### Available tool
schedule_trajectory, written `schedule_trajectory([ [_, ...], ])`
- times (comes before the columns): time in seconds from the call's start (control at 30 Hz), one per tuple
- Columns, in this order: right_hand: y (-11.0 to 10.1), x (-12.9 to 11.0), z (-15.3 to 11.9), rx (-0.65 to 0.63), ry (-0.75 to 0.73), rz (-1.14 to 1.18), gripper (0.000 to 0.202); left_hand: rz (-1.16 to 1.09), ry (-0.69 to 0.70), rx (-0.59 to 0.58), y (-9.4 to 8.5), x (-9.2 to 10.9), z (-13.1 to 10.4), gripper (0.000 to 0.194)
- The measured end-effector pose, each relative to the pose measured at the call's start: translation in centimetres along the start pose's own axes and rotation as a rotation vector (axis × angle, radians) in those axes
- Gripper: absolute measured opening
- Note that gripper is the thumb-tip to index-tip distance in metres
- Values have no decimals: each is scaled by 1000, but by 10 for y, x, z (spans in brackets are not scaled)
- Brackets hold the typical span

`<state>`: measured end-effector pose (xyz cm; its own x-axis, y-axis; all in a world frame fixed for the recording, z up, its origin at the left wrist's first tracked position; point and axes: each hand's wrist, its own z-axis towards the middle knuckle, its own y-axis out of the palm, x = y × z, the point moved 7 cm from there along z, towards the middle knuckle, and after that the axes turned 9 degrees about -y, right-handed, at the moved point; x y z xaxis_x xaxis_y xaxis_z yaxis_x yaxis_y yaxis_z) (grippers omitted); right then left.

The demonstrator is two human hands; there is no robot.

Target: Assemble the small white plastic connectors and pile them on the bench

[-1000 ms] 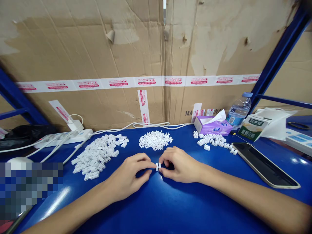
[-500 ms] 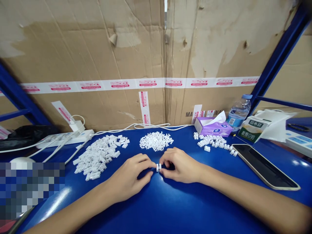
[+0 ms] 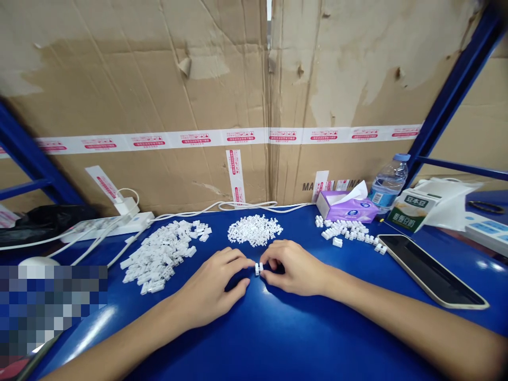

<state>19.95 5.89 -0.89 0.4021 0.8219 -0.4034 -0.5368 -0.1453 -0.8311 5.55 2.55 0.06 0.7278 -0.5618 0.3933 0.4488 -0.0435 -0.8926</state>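
Note:
A small white plastic connector piece [image 3: 259,269] is at the middle of the blue table, between my hands. My right hand [image 3: 293,267] is closed, its thumb and index finger pinching the piece from the right. On the other side, my left hand [image 3: 218,280] has thumb and index finger apart, with the index fingertip at the piece's left side. A heap of tiny white parts [image 3: 254,230] lies just beyond both hands. Larger white plastic pieces [image 3: 159,254] are piled to the left. More white pieces [image 3: 345,230] lie in a group at the right.
Behind the group on the right stands a purple tissue box [image 3: 347,206], with a water bottle [image 3: 389,182] and a green-white carton [image 3: 415,209] beside it. A phone [image 3: 432,272] lies by my right forearm. At the left are a power strip [image 3: 107,226] and cables. Cardboard [image 3: 190,95] walls the back.
Both hands and the small piece stay nearly in place. My left thumb and index finger look slightly farther apart, and my right hand has risen very slightly with the piece.

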Motion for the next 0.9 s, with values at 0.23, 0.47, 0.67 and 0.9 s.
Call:
schedule_trajectory([
  [0.23, -2, 5, 0, 16, 27, -45, 9, 99, -62, 114, 2, -11, 0, 33],
  [0.47, -7, 0, -1, -49, 24, -134, 26, 154, -94, 90, 5, -14, -2, 32],
  [0.67, -13, -10, -8, -166, 81, -421, 55, 170, -106, 77, 7, -14, -4, 36],
  [0.9, 6, -10, -26, -230, 154, -360, 87, 228, -98, -32, 15, -19, -6, 50],
])
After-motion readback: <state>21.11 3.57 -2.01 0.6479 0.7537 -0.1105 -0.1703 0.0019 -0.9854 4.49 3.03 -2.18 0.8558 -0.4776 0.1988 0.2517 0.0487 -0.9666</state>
